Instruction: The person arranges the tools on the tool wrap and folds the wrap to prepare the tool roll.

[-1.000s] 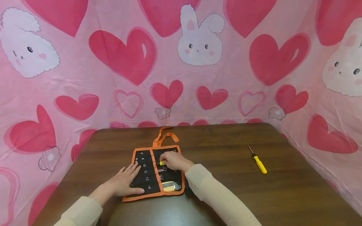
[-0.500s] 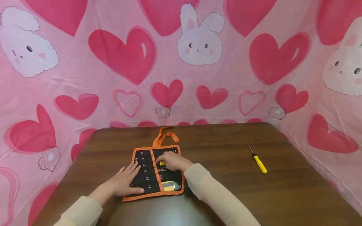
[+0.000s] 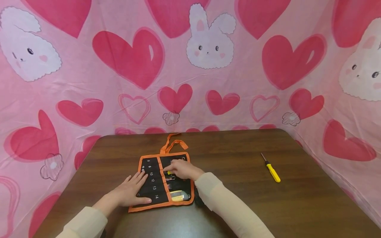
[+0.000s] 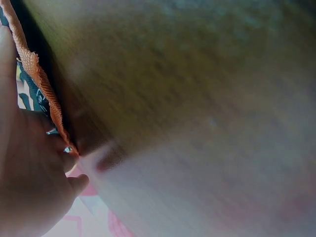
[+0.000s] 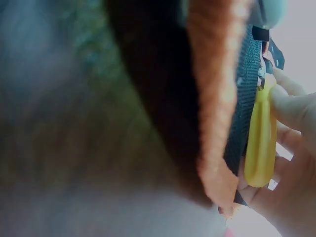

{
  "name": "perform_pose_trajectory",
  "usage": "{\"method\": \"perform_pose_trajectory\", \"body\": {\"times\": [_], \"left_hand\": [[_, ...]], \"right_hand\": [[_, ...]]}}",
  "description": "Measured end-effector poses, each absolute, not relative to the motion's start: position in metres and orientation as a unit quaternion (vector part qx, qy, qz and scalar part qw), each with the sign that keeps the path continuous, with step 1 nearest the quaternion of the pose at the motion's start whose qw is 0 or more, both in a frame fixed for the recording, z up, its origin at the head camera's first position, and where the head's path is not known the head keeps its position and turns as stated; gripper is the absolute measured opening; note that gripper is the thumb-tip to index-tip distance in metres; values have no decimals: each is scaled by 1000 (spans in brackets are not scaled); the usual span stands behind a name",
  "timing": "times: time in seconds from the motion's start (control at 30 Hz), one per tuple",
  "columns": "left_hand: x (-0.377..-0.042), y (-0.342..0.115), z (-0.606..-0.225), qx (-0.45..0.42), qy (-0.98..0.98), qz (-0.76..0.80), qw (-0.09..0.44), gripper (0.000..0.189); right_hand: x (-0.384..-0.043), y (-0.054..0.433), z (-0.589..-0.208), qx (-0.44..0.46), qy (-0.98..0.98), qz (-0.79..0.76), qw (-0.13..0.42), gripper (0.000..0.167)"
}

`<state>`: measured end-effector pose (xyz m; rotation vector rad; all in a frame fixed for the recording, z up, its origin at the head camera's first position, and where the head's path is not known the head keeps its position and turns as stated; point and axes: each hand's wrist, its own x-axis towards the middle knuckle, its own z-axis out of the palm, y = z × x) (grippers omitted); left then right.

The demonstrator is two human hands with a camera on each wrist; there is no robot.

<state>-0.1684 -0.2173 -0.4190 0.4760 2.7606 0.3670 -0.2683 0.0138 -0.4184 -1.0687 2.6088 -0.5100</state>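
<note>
A black tool roll with orange edging (image 3: 155, 202) lies unfolded on the table. My left hand (image 3: 128, 191) rests spread on its left part, beside printed numbers. Over the right part, my right hand (image 3: 182, 169) holds a screwdriver (image 5: 261, 140) by its yellow handle, thumb against it in the right wrist view. Its index finger points at the orange middle band (image 3: 166, 185). The screwdriver's shaft is hidden. A utility knife (image 3: 178, 196) with a yellow and grey body sits in the lowest slot. The left wrist view shows the left fingers (image 4: 54, 153) at the roll's orange edge.
Another yellow-handled screwdriver (image 3: 272, 172) lies on the brown table (image 3: 232, 148) at the right. Orange tie straps (image 3: 171, 145) stretch from the roll's far edge. Pink heart-patterned cloth (image 3: 208, 79) hangs behind and beside the table.
My right hand has shifted slightly left with the screwdriver, and its index finger has straightened toward the orange band. The left hand has stayed in place.
</note>
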Motion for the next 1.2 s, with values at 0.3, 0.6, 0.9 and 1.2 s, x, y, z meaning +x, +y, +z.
{"method": "perform_pose_trajectory", "body": {"times": [0.3,0.6,0.9,1.2], "left_hand": [[-169,-218,-421,164,965,128,158,101],[-169,-217,-421,161,965,130,161,102],[-168,-216,-416,157,966,130,160,101],[-168,-216,-419,157,967,124,161,101]], "right_hand": [[-269,16,-419,-340,904,-227,123,36],[-272,35,-417,-335,885,-277,165,39],[-277,51,-409,-316,888,-267,198,23],[-282,50,-414,-327,891,-265,169,12]]}}
